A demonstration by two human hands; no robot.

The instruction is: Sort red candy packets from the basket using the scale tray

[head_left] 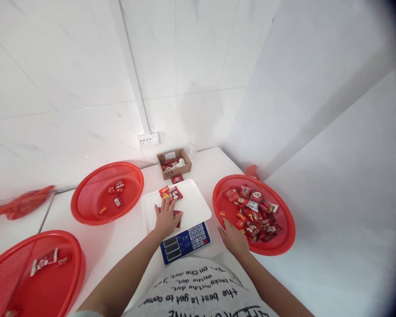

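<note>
My left hand (166,219) lies palm down on the white pan of a digital scale (198,204), its fingers spread over small red snack packets. One dark red packet (177,219) shows partly from under it, and more red packets (174,193) lie just beyond the fingertips. My right hand (235,237) is at the near left rim of a red plastic basket (287,229), fingers over the edge and thumb outside, closed on the rim. Many red wrapped packets (255,213) are piled in this basket. The scale's blue keypad panel (185,242) faces me.
To the left stand two more red baskets, one farther back (82,207) and one nearer (77,255), each with a few packets. A small cardboard box (174,165) of packets sits behind the scale. A red plastic bag (23,204) lies at far left. Walls bound the back and right.
</note>
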